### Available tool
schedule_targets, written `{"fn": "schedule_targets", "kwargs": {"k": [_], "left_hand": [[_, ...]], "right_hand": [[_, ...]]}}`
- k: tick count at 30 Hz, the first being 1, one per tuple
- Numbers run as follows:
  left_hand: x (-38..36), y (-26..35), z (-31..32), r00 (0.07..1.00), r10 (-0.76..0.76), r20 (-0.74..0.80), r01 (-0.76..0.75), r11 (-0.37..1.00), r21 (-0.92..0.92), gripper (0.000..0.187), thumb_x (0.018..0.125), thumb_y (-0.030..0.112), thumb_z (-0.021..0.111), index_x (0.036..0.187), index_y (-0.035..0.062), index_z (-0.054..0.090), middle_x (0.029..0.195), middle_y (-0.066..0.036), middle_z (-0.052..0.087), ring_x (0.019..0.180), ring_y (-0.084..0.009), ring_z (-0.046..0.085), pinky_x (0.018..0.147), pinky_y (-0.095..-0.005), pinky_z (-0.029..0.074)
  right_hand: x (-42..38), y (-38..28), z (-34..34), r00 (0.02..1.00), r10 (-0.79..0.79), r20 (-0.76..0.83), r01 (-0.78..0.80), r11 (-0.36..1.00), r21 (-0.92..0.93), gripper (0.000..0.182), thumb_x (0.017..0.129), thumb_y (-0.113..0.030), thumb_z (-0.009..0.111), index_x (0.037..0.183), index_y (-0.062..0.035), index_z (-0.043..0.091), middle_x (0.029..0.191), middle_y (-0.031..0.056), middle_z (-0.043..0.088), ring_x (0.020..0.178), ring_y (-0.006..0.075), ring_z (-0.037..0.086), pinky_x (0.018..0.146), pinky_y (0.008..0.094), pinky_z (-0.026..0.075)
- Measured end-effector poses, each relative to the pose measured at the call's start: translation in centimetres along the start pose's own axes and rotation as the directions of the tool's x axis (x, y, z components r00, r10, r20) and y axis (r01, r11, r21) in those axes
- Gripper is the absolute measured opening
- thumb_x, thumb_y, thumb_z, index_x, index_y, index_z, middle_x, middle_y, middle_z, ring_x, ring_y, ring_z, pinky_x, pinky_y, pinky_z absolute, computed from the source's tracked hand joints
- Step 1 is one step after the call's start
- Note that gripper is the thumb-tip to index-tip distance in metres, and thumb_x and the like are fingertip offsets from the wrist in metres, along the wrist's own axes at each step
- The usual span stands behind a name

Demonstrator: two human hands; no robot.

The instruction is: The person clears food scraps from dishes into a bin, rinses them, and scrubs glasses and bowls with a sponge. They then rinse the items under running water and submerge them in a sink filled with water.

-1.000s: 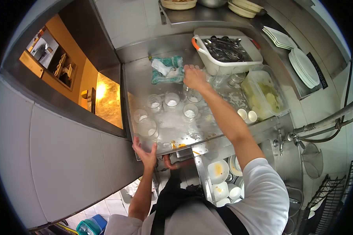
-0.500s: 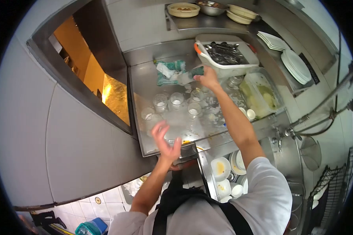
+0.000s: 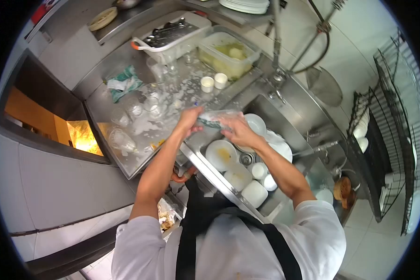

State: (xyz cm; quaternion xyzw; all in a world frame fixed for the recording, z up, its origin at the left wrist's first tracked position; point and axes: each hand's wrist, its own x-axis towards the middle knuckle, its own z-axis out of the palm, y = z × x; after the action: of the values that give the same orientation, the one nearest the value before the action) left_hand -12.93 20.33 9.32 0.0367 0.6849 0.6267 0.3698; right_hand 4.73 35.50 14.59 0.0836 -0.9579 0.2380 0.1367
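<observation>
In the head view, a clear glass (image 3: pixel 220 115) lies sideways between the two hands near the middle, just above the sink's edge, with something green (image 3: pixel 210 122) in or against it (blur hides which). The left hand (image 3: pixel 188 122) curls its fingers around the end toward nine o'clock; the right hand (image 3: pixel 241 130) wraps the end toward three, fingers bent. At four o'clock, the sink (image 3: pixel 271 112) holds stained white bowls (image 3: pixel 220 155) and small cups (image 3: pixel 258 171). Two white cups (image 3: pixel 207 84) stand at twelve on the foamy metal counter (image 3: pixel 175 100), below a clear tub (image 3: pixel 235 67) of greenish liquid. The cutlery tub (image 3: pixel 170 52) sits at eleven. At ten lies a crumpled green-and-white cloth (image 3: pixel 124 84), with drinking glasses (image 3: pixel 135 108) nearby, toward nine. A black rack (image 3: pixel 375 149) hangs at three.
</observation>
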Motion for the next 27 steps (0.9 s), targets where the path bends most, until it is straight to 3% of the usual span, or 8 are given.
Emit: {"fn": "schedule_targets", "kwargs": {"k": [3,6,7,12,16,20,23,27], "left_hand": [[-1.7,-2.4,4.0,0.983,0.179,-0.051,-0.181,0.982,-0.053,0.036,0.083,0.028,0.073,0.104,0.0004,0.062,0.097,-0.009,0.065,0.082,-0.0202,0.063,0.064,-0.0351,0.052],[-2.3,-4.7,6.5,0.298,0.954,-0.028,-0.874,0.284,0.395,0.025,0.084,0.024,0.074,0.093,0.0036,0.063,0.092,-0.005,0.064,0.077,-0.0153,0.061,0.053,-0.0335,0.05],[-3.0,-4.1,7.0,0.563,0.824,-0.069,-0.776,0.556,0.297,0.025,0.084,0.025,0.074,0.092,0.0039,0.063,0.091,-0.005,0.064,0.075,-0.0147,0.061,0.051,-0.0319,0.049],[-2.5,-4.5,6.6,0.989,-0.139,0.047,0.143,0.983,-0.117,0.028,0.085,0.031,0.069,0.101,0.0097,0.061,0.086,-0.005,0.061,0.055,-0.0148,0.055,0.037,-0.0252,0.039],[-1.4,-7.6,3.5,0.915,-0.37,0.157,0.4,0.88,-0.257,0.039,0.084,0.039,0.067,0.111,0.0121,0.056,0.087,-0.008,0.06,0.051,-0.0145,0.052,0.032,-0.0205,0.034],[-1.4,-7.9,3.0,0.913,-0.265,0.309,0.344,0.908,-0.237,0.037,0.086,0.039,0.065,0.11,0.0119,0.056,0.095,-0.009,0.061,0.064,-0.016,0.055,0.043,-0.025,0.039],[-5.1,-3.6,3.6,0.986,-0.158,-0.052,0.14,0.955,-0.261,0.024,0.086,0.023,0.067,0.103,0.0103,0.056,0.109,-0.011,0.061,0.093,-0.0247,0.06,0.079,-0.0416,0.051],[-7.6,-3.3,1.0,0.334,0.932,-0.143,-0.873,0.363,0.325,0.03,0.08,0.009,0.072,0.102,0.0072,0.053,0.112,-0.016,0.061,0.103,-0.0306,0.059,0.088,-0.0438,0.047]], "right_hand": [[-3.3,3.7,1.0,0.928,0.367,-0.068,-0.283,0.81,0.513,0.039,0.078,-0.006,0.074,0.115,-0.0062,0.061,0.117,0.0091,0.063,0.104,0.0215,0.06,0.081,0.0348,0.048],[-5.4,5.1,-0.4,0.701,0.568,0.43,-0.406,-0.178,0.896,0.034,0.076,-0.006,0.078,0.106,-0.0051,0.062,0.103,0.0048,0.064,0.094,0.0176,0.061,0.074,0.0345,0.05],[-6.3,5.4,-0.4,0.665,0.506,0.55,-0.34,-0.45,0.826,0.033,0.077,-0.007,0.079,0.105,-0.0052,0.062,0.102,0.0047,0.064,0.094,0.0171,0.061,0.074,0.0347,0.051],[-7.5,4.0,-0.6,0.999,-0.011,-0.043,0.013,0.999,0.049,0.047,0.07,-0.011,0.079,0.113,-0.007,0.06,0.105,0.0161,0.062,0.099,0.0346,0.06,0.091,0.0423,0.046],[-5.6,3.9,-4.7,0.949,0.314,0.019,-0.289,0.846,0.448,0.054,0.068,-0.009,0.079,0.119,-0.0119,0.062,0.103,0.0138,0.059,0.101,0.031,0.056,0.089,0.0431,0.044],[-1.9,1.3,-4.9,0.901,-0.414,-0.129,0.41,0.91,-0.057,0.052,0.063,-0.003,0.077,0.112,-0.017,0.067,0.095,0.0092,0.063,0.088,0.0286,0.061,0.082,0.0382,0.05],[-0.1,4.3,-1.1,0.956,-0.248,-0.159,0.28,0.932,0.231,0.043,0.069,0.001,0.074,0.109,-0.0138,0.068,0.1,0.006,0.064,0.094,0.0265,0.063,0.081,0.0394,0.052],[4.6,7.0,0.5,0.777,0.462,0.428,-0.56,0.195,0.806,0.018,0.081,-0.009,0.074,0.098,-0.0075,0.067,0.094,-0.0004,0.068,0.085,0.0133,0.064,0.065,0.0352,0.054]]}}
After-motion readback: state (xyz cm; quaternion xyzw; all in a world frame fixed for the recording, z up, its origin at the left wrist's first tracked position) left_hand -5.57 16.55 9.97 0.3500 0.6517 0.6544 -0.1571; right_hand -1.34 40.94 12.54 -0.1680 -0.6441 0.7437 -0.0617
